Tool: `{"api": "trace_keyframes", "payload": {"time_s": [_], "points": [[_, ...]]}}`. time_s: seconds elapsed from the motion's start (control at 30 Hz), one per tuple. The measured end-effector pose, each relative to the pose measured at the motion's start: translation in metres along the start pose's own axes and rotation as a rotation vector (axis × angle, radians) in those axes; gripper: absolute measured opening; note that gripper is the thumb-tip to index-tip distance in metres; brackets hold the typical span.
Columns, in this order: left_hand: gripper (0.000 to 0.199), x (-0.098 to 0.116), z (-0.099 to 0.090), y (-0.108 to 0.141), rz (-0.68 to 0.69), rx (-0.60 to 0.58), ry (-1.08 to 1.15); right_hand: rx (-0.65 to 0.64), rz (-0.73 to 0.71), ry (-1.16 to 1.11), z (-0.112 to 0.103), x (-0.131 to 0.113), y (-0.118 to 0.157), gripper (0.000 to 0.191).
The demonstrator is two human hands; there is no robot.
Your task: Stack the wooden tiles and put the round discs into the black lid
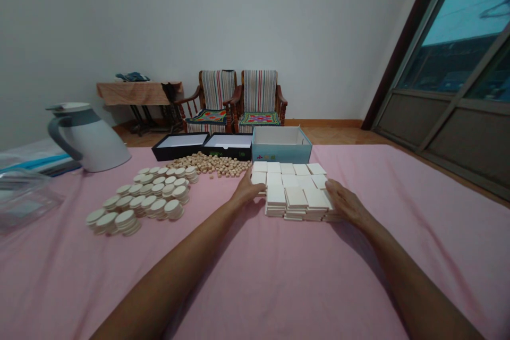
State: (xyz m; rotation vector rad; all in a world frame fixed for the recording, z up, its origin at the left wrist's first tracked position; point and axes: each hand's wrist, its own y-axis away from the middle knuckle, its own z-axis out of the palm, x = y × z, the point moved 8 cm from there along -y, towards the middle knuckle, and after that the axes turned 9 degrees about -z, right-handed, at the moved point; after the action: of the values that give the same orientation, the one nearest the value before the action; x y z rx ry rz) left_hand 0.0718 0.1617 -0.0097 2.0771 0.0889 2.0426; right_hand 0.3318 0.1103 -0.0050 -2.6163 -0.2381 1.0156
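Stacks of pale square wooden tiles [295, 196] stand packed together in rows on the pink cloth. My left hand [247, 189] is at their left side, with its thumb stretched toward the tiles and its fingers partly hidden along the edge. At the right side my right hand [346, 203] rests against the outer stacks, its fingertips by the top tiles. Between them, my two hands hold the block of tiles from both sides. Just behind the tiles stands a light blue box [282, 152], its top open.
Round wooden discs [149, 194] stand in several stacks to the left. Small wooden cubes [215, 163] lie heaped before a black box tray [181, 146] and a second black tray [229, 153]. A white-grey jug [95, 141] and a clear plastic container [24, 196] are far left.
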Motion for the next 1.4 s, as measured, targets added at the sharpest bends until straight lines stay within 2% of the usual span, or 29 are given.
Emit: {"api": "trace_keyframes", "payload": {"time_s": [0.13,0.23,0.37,0.5,0.6,0.67,0.77,0.87,0.97,1.07,1.17,1.4], "points": [[0.066,0.002,-0.023,0.002,0.102,0.099,-0.138,0.021,0.003,0.0,-0.005,0.002,0.001,0.049],[0.066,0.0,-0.048,0.017,0.193,0.161,-0.267,0.094,0.009,0.028,-0.013,0.005,0.0,0.053],[0.037,-0.007,-0.078,0.047,0.266,0.157,-0.439,0.276,0.036,0.135,-0.024,0.005,0.0,0.058],[0.026,-0.01,-0.09,0.067,0.302,0.062,-0.552,0.424,-0.138,0.217,-0.032,-0.027,0.003,0.059],[0.026,-0.009,-0.095,0.07,0.309,0.081,-0.571,0.478,-0.301,0.226,-0.037,-0.066,0.011,0.053],[0.026,-0.008,-0.096,0.069,0.308,0.103,-0.573,0.457,-0.383,0.193,-0.035,-0.092,0.018,0.044],[0.026,-0.008,-0.094,0.068,0.312,0.112,-0.577,0.347,-0.527,0.133,-0.023,-0.128,0.03,0.034],[0.026,-0.008,-0.094,0.071,0.32,0.115,-0.573,0.237,-0.686,0.109,0.0,-0.156,0.046,0.028],[0.027,-0.008,-0.094,0.074,0.326,0.117,-0.557,0.117,-0.807,0.114,0.027,-0.174,0.061,0.027],[0.027,-0.008,-0.094,0.077,0.327,0.119,-0.53,-0.015,-0.883,0.114,0.053,-0.185,0.073,0.024],[0.028,-0.01,-0.095,0.079,0.318,0.129,-0.5,-0.1,-0.926,0.105,0.066,-0.189,0.08,0.021],[0.029,-0.016,-0.094,0.081,0.306,0.101,-0.475,-0.076,-1.023,0.16,0.067,-0.181,0.083,0.023]]}}
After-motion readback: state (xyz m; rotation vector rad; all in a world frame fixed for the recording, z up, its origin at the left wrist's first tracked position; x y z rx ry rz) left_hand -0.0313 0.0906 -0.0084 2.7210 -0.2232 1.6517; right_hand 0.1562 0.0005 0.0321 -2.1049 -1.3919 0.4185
